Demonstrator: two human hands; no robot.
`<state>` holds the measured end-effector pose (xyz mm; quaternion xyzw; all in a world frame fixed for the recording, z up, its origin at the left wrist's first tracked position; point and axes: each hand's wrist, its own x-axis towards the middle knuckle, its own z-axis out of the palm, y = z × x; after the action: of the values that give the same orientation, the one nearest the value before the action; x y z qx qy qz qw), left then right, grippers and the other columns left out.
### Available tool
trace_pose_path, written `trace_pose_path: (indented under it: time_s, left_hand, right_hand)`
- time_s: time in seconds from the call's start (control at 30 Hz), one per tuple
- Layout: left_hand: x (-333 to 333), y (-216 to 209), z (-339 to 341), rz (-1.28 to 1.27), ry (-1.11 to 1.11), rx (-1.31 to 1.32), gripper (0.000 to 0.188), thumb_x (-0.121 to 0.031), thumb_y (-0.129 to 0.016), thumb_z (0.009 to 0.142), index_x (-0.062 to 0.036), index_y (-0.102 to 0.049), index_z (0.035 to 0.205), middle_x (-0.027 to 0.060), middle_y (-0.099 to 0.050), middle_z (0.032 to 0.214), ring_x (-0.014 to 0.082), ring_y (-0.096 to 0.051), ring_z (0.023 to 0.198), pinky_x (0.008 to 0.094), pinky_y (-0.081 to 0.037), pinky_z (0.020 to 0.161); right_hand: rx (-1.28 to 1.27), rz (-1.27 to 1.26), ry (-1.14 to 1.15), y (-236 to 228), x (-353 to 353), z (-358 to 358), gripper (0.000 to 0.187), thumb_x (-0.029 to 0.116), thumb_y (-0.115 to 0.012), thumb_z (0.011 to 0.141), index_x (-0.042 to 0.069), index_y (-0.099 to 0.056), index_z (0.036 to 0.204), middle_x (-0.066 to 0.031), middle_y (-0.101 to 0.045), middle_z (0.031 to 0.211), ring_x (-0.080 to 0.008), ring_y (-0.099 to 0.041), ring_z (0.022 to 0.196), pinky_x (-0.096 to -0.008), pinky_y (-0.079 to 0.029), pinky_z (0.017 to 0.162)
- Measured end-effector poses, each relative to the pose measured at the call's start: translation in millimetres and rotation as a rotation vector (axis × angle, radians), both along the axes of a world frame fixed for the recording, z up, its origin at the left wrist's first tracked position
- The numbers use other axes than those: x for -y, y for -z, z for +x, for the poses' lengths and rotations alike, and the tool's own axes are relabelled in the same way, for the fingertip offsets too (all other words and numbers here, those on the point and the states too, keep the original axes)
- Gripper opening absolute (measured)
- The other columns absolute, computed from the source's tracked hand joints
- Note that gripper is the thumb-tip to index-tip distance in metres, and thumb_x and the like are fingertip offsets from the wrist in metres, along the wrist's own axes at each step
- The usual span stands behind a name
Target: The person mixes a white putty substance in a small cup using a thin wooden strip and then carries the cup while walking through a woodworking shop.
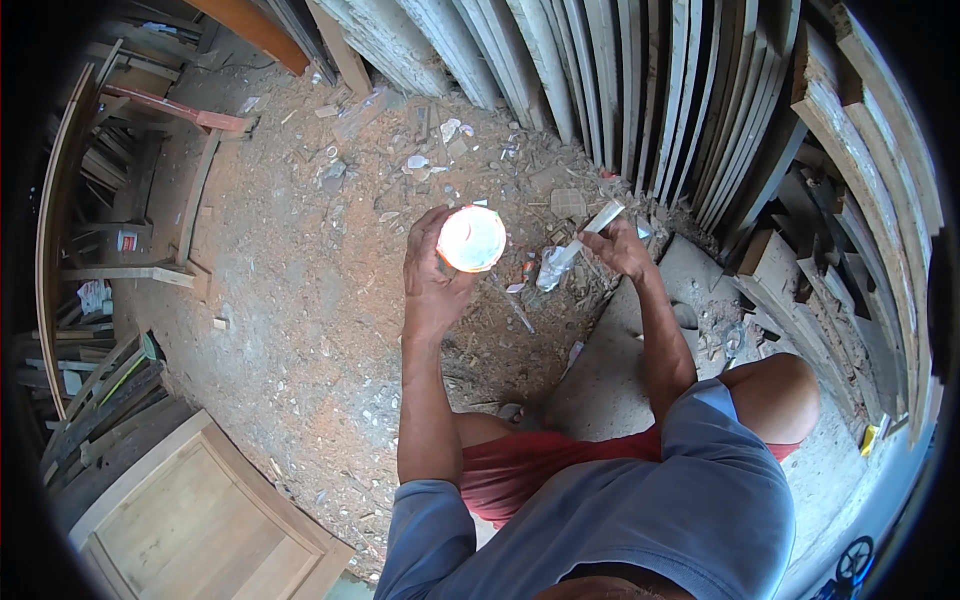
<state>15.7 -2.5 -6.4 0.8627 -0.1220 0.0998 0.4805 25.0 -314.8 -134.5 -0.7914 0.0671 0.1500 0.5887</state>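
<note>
My left hand point(429, 268) is wrapped round the side of a small round tub point(472, 238), held up over the littered ground. The tub's top faces me and is glaring white, with orange-red marks on its rim; what is inside is washed out by the light. To the right, my right hand point(622, 250) is closed on a flat pale stick point(603, 215), which slants down to the left. At the stick's lower end shows a whitish crumpled lump point(552, 269); I cannot tell whether it is attached or lies on the ground behind.
Many boards point(590, 80) lean upright along the far side and right. A panelled wooden door point(200, 510) lies at the lower left. Timber pieces point(110, 420) are piled at left, by a wooden frame point(195, 190). Sawdust and scraps cover the ground point(300, 270); a concrete slab point(625, 350) is at right.
</note>
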Motion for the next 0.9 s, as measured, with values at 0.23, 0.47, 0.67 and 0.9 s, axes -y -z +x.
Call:
trace_pose_path:
  time_s: [0.23, 0.47, 0.67, 0.9]
  left_hand:
    - [-7, 1, -2, 0.052, -0.05, -0.026, 0.069, 0.001, -0.081, 0.072, -0.0075, -0.057, 0.136, 0.0176, -0.056, 0.14, 0.0354, -0.055, 0.131, 0.0444, -0.047, 0.11]
    - [-7, 3, 1, 0.061, -0.032, -0.023, 0.068, -0.002, -0.082, 0.073, -0.0077, -0.057, 0.136, 0.0182, -0.056, 0.139, 0.0368, -0.054, 0.131, 0.0457, -0.046, 0.11]
    - [-7, 5, 2, 0.112, -0.032, 0.017, 0.068, 0.0, -0.081, 0.074, -0.0068, -0.056, 0.137, 0.0169, -0.057, 0.139, 0.0343, -0.055, 0.131, 0.0445, -0.046, 0.11]
    - [-8, 4, 1, 0.144, -0.041, 0.0, 0.067, 0.0, -0.08, 0.074, -0.006, -0.055, 0.137, 0.0167, -0.057, 0.139, 0.035, -0.053, 0.132, 0.045, -0.044, 0.112]
  right_hand:
    - [-0.059, -0.013, 0.017, -2, 2, 3, 0.02, 0.015, -0.071, 0.096, -0.002, -0.073, 0.106, -0.0082, -0.075, 0.095, -0.0134, -0.066, 0.087, -0.0344, -0.053, 0.081]
    - [-0.036, 0.021, 0.029, -8, 1, 4, 0.022, 0.013, -0.071, 0.097, -0.002, -0.07, 0.112, -0.0066, -0.073, 0.096, -0.0144, -0.065, 0.088, -0.0336, -0.053, 0.081]
    - [0.042, 0.074, 0.103, -17, 0, 3, 0.019, 0.017, -0.073, 0.097, 0.001, -0.071, 0.107, -0.0033, -0.07, 0.089, -0.0117, -0.062, 0.079, -0.0308, -0.051, 0.072]
    - [0.134, 0.077, 0.269, -7, 4, 5, 0.019, 0.02, -0.071, 0.098, 0.002, -0.072, 0.104, -0.003, -0.071, 0.09, -0.0132, -0.062, 0.08, -0.0314, -0.051, 0.075]
